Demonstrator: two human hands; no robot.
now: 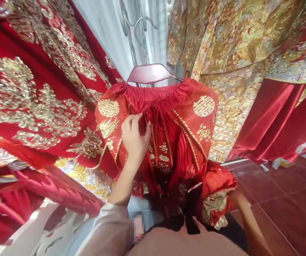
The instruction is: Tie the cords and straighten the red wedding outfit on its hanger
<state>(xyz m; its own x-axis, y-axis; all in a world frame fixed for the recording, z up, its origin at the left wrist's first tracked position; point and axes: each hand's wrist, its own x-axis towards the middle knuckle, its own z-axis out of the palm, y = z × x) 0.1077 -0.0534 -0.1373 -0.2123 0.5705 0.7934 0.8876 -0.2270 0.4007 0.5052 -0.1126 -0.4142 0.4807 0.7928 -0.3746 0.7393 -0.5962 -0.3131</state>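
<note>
A red skirt (184, 149) with gold embroidered panels and a gathered waistband hangs from a pink hanger (149, 73) by its clips. At the front of the waistband, a thin red drawstring (156, 108) is tied. My left hand (136, 137) lies against the skirt front just below the tie, thumb and fingers apart, its fingertips close to the cord. Low on the right, my right hand (239, 201) grips a bunched red garment (218, 193) with gold embroidery; its fingers are partly hidden by the cloth.
Red dresses with gold beading (22, 85) crowd the left side. A gold sequined gown (230, 117) hangs on the right, beside red satin fabric (262, 113). Behind the hanger is a metal rail (130, 39). Dark red floor tiles (291, 202) show at lower right.
</note>
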